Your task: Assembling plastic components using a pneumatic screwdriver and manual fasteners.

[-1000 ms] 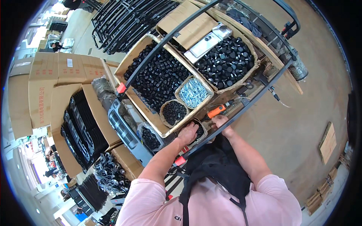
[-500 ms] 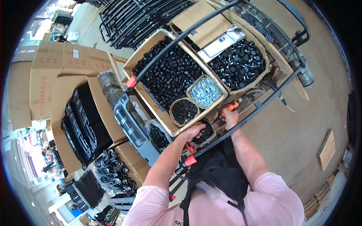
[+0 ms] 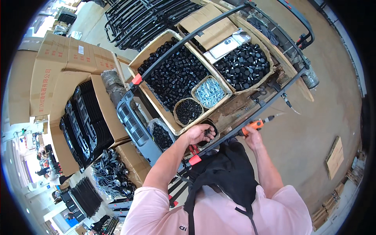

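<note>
My left hand (image 3: 198, 134) is cupped with the palm turned up, and a small bunch of black screws (image 3: 207, 132) lies in its curled fingers. It hovers over a small bin (image 3: 215, 138) at the cart's near edge, covering part of it. My right hand (image 3: 253, 138) grips an orange and black power screwdriver (image 3: 256, 125), its bit pointing right, beyond the black tubular frame (image 3: 250, 126). Beside my left hand stand a tub of small black screws (image 3: 188, 112) and a tub of silver screws (image 3: 210, 93).
The frame spans a large box of black caps (image 3: 178, 74) and a box of round black knobs (image 3: 244, 64). Left are a grey slotted panel (image 3: 135, 123), a carton of black plastic parts (image 3: 87, 121) and bundled cables (image 3: 111, 172). A wooden board (image 3: 335, 158) lies on the floor at right.
My left hand has turned palm up and risen from the near bin, with black screws in its fingers. My right hand has carried the screwdriver right and nearer me, outside the frame bar.
</note>
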Demonstrator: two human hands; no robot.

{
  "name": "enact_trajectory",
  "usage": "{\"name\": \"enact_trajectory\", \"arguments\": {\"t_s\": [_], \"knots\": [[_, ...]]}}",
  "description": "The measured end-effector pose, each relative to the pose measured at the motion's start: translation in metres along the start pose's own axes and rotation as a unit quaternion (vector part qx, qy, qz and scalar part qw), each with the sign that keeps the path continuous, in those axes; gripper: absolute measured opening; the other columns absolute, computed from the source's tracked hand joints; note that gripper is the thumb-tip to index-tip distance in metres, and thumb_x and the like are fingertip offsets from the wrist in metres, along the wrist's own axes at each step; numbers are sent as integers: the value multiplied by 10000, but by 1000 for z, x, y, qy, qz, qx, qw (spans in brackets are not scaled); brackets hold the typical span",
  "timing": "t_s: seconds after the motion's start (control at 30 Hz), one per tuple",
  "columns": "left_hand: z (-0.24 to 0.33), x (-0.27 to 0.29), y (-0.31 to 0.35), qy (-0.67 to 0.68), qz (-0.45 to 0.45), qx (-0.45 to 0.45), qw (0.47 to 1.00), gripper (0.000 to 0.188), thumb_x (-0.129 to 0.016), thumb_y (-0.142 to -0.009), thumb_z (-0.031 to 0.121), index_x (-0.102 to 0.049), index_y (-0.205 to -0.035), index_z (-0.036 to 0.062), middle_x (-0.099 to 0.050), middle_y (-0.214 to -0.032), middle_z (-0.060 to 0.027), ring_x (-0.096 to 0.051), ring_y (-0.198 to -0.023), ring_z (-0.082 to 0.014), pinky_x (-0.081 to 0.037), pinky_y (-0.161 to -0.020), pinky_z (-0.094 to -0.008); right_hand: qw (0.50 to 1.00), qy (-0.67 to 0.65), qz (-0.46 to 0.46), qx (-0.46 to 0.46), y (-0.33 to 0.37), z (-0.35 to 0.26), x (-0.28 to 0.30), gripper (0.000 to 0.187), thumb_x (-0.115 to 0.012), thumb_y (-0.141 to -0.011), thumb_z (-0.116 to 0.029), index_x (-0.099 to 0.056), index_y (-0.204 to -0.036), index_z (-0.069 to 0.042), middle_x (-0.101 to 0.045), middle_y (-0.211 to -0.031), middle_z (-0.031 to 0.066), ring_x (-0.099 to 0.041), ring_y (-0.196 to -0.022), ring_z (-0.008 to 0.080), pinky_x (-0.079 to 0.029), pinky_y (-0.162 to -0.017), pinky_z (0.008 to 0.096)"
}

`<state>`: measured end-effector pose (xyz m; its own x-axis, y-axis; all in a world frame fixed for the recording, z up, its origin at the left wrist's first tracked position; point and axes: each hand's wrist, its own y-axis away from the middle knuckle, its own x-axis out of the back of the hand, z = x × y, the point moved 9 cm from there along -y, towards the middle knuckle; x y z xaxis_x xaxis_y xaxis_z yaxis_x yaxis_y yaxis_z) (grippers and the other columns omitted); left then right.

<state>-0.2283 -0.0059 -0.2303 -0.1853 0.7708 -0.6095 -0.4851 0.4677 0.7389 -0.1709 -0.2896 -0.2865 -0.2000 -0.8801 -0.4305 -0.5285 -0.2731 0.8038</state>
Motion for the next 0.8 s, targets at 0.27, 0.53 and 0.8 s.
{"name": "enact_trajectory", "arguments": {"t_s": [0.27, 0.53, 0.8], "knots": [[28, -36, 58, 20, -22, -102, 994, 270, -468, -1146, 210, -628, -1226, 8, -710, -1170, -129, -727, -1026, -241, -605, -876, -361, 967, 129, -74, 205, 155, -68, -86, 560, -749, -908, -71, -538, -1427, -54, -697, -1267, 154, -706, -1089, 260, -619, -826, 437], [39, -49, 112, 88, 30, -244, 965, 244, -550, -1128, 221, -660, -1238, 33, -720, -1079, -67, -716, -924, -178, -585, -748, -296, 753, 410, -252, 449, 248, -162, -225, 611, -835, -856, -84, -552, -1392, -6, -732, -1294, 179, -694, -1222, 278, -527, -1097, 423], [11, -61, 142, 277, 166, -337, 884, 215, -553, -1130, 269, -641, -1179, 78, -685, -970, -34, -650, -790, -149, -529, -644, -261, 796, 317, -359, 370, 219, -137, -285, 591, -818, -895, -60, -507, -1393, 6, -695, -1323, 216, -675, -1240, 280, -539, -1089, 422]]}}
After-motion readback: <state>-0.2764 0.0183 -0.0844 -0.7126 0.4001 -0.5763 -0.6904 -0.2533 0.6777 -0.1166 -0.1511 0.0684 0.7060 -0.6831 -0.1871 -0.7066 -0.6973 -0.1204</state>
